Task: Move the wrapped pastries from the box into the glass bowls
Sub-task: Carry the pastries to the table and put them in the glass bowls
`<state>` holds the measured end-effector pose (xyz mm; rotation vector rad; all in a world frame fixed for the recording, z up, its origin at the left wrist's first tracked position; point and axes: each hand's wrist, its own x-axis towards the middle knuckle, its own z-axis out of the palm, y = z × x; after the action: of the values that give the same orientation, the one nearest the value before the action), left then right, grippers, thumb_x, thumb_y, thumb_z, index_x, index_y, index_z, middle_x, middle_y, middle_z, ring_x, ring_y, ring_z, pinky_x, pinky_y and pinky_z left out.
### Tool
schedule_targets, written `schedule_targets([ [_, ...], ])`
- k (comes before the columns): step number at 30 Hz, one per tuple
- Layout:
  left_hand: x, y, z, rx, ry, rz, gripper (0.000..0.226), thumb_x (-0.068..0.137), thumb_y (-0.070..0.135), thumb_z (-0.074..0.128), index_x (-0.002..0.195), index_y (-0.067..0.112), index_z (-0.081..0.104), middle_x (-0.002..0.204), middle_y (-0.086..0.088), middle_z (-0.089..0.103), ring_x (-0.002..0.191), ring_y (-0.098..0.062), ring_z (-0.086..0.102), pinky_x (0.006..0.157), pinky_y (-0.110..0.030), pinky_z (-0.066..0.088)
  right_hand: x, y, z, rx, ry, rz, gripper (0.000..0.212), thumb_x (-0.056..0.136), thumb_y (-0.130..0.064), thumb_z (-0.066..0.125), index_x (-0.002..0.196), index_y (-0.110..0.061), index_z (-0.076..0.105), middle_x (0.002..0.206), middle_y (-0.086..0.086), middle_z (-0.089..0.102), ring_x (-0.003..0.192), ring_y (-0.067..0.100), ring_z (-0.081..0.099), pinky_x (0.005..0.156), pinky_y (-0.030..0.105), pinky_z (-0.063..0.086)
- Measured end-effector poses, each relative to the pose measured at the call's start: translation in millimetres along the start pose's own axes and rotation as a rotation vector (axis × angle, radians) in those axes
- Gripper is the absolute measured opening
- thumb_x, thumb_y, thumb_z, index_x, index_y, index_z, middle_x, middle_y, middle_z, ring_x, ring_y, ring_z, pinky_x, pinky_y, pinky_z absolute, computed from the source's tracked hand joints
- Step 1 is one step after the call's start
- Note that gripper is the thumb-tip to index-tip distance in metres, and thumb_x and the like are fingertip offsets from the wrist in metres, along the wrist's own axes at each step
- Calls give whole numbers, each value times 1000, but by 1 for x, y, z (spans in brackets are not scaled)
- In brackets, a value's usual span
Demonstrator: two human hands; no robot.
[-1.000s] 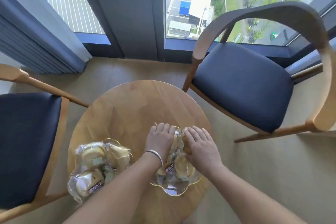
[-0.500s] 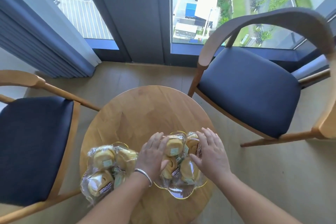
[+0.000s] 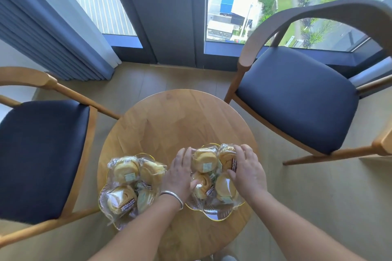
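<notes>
Both hands bracket the right glass bowl (image 3: 214, 211): left hand (image 3: 179, 172) at its left side, right hand (image 3: 247, 170) on the far-right wrapped pastries (image 3: 204, 160). Fingers look spread flat, seemingly pressing rather than gripping, pastries directly between them.

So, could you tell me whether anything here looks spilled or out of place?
Nothing spilled. The left bowl is heaped, with one pastry overhanging its near rim. The right bowl sits close to the table edge.

Two clear glass bowls with wavy yellow rims are seen side by side: the left bowl (image 3: 110, 180) and the right bowl (image 3: 214, 213). Each is filled with four golden pastries (image 3: 204, 160) wrapped in transparent plastic.
</notes>
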<state>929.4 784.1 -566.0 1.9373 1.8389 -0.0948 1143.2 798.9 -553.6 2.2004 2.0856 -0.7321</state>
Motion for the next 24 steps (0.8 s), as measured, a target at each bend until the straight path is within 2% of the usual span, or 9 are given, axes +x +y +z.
schedule_targets([
  [3, -5, 2, 0, -32, -5, -58, 100, 81, 53, 66, 150, 22, 0, 150, 1, 20, 131, -16, 34, 101, -27, 38, -10, 0, -5, 32, 11, 40, 87, 81, -44, 73, 148, -22, 23, 155, 5, 23, 133, 23, 36, 100, 34, 42],
  [6, -12, 7, -2, -39, -28, -75, 96, 83, 53, 64, 149, 20, 2, 146, 0, 23, 128, -16, 37, 98, -28, 40, -30, 2, -5, 67, 41, 79, 83, 83, -42, 70, 149, -20, 25, 155, 6, 25, 135, 24, 35, 103, 35, 40],
  [9, -21, 12, -3, -4, -48, -57, 89, 83, 54, 63, 146, 20, 10, 145, 0, 24, 127, -15, 39, 95, -27, 41, -51, 4, 2, 39, 66, 26, 67, 80, -35, 75, 137, -14, 46, 141, 11, 43, 127, 28, 47, 98, 38, 46],
  [12, -29, 15, 1, 119, -108, 60, 82, 83, 57, 61, 143, 24, 16, 146, -2, 24, 127, -18, 36, 97, -31, 42, -69, 3, 13, -27, -10, -59, 59, 75, -38, 78, 127, -18, 57, 133, 10, 53, 123, 28, 51, 93, 38, 49],
  [15, -37, 15, 13, 181, -167, 152, 79, 81, 60, 61, 142, 28, 22, 154, -4, 17, 140, -22, 19, 105, -37, 30, -78, 3, 25, -81, -114, -124, 67, 76, -47, 74, 135, -23, 52, 142, 8, 48, 136, 30, 40, 100, 39, 45],
  [19, -39, 16, 28, 200, -207, 172, 86, 78, 64, 60, 145, 29, 20, 158, -6, 11, 145, -23, 4, 113, -39, 19, -77, 0, 36, -175, -153, -141, 76, 74, -50, 75, 140, -23, 46, 147, 9, 44, 142, 34, 30, 104, 41, 42],
  [22, -39, 19, 35, 195, -214, 187, 92, 72, 65, 65, 145, 28, 22, 156, -8, 12, 145, -26, 3, 114, -37, 17, -75, 0, 43, -205, -191, -140, 80, 79, -41, 73, 147, -22, 34, 154, 10, 33, 147, 36, 15, 109, 41, 36],
  [24, -39, 21, 39, 200, -213, 184, 89, 73, 58, 69, 143, 26, 26, 154, -10, 13, 144, -28, 2, 114, -37, 17, -73, 1, 48, -184, -215, -127, 74, 89, -25, 62, 151, -23, 21, 159, 8, 18, 148, 33, 0, 112, 36, 31],
])
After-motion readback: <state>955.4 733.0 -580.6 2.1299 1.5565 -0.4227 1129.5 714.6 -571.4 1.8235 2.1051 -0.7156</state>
